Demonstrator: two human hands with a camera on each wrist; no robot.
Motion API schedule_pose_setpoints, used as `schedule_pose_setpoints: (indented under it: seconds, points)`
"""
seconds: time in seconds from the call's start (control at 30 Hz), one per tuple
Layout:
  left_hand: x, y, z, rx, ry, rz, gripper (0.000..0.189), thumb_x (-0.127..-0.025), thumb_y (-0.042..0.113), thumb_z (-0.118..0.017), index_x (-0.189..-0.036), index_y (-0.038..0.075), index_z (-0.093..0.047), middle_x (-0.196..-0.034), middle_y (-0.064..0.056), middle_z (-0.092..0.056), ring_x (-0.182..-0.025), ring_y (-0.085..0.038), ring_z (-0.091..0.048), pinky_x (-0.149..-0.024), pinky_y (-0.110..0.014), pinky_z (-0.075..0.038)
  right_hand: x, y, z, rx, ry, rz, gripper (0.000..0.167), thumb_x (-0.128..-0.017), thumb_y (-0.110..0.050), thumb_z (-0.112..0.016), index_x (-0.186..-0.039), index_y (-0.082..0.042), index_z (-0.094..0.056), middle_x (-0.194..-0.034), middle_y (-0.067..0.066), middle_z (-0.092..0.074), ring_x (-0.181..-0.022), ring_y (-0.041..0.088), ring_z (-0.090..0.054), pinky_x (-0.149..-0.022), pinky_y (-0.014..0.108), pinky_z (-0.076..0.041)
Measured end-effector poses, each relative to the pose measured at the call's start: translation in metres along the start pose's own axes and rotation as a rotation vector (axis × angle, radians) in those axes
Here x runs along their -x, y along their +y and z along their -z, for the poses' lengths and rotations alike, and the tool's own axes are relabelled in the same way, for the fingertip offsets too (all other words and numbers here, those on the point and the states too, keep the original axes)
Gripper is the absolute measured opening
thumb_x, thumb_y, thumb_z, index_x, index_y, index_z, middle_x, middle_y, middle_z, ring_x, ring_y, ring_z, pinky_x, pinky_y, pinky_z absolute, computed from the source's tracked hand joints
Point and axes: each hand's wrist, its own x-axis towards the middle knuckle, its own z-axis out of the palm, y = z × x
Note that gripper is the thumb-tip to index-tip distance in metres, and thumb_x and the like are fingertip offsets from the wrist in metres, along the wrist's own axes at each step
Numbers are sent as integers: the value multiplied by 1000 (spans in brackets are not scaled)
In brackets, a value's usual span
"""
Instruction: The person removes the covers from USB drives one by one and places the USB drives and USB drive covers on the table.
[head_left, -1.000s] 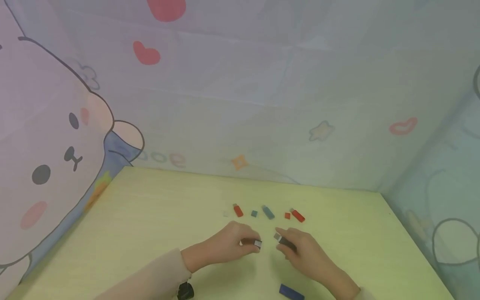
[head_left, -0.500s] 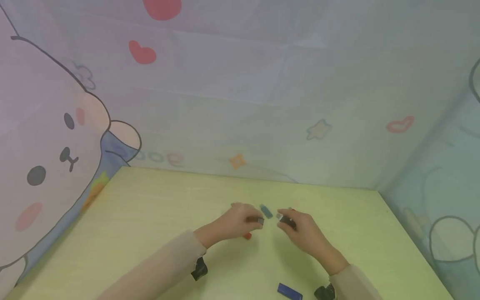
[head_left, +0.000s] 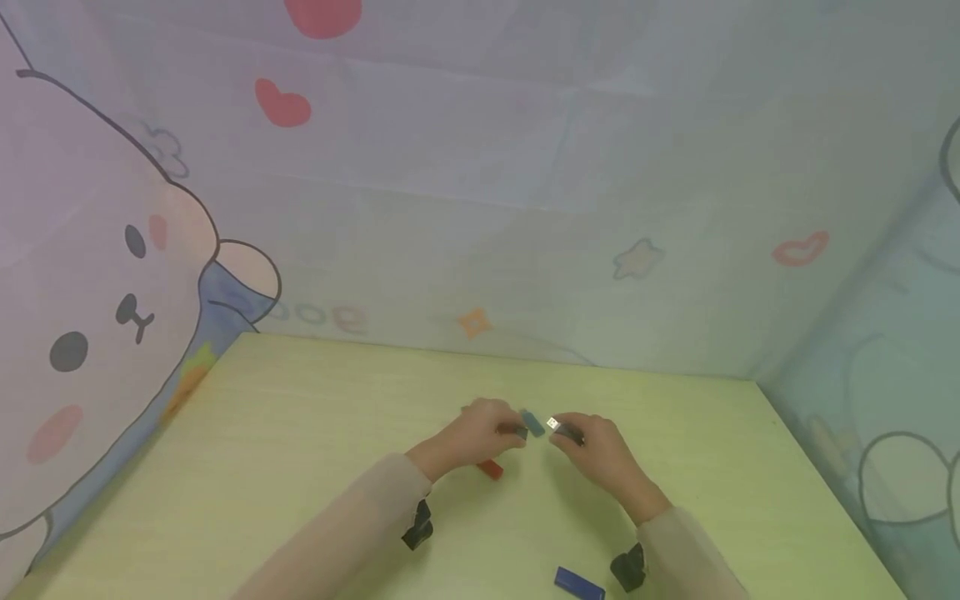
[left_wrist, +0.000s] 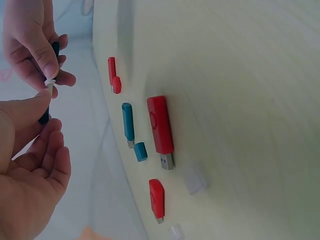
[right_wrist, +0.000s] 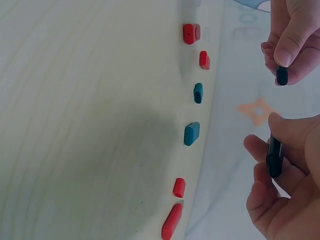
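Observation:
In the head view my left hand pinches a small black cap between thumb and fingers. Facing it, my right hand grips a black USB flash drive, its metal plug bare and pointing at the cap. A short gap separates cap and plug in the head view. Both hands are held above the table. Behind the gap lies a teal flash drive; a red flash drive lies in front of my left hand, partly hidden by it in the head view.
The left wrist view shows a teal cap, a red cap, another red drive and a clear cap on the table. A dark blue stick lies near the front. A printed curtain hangs behind the table.
Both hands have moved away from the body toward the row of drives, still holding cap and flash drive. The red drive in front of my left hand has come into sight.

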Motion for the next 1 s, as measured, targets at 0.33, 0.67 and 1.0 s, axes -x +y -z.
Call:
schedule_pose_setpoints:
  seconds: [0.33,0.67,1.0]
  points:
    - [-9,-16,-14,2,13,11,16,-86,7,-69,-99,-2,-72,-80,-2,-59,-73,-10,-50,-66,-22,-44,-6,12,-11,-63,-14,-20,23,-89,-10,-66,-110,0,-68,-103,14,-69,-95,31,-65,-82,45,-53]
    - [-18,-26,-31,-46,-14,45,17,-86,4,-69,-101,-2,-72,-91,-8,-66,-83,-16,-58,-74,-23,-48,-9,18,-22,-2,-11,-29,19,-87,-8,-68,-104,0,-72,-80,3,-49,-74,15,-41,-64,27,-38]
    - [-22,-25,-41,-137,-56,42,16,-85,2,-68,-100,-1,-73,-99,-10,-71,-89,-17,-61,-82,-27,-50,-12,21,-29,82,-10,41,13,-82,-6,-73,-93,-1,-74,-82,5,-68,-74,17,-57,-78,39,-50]
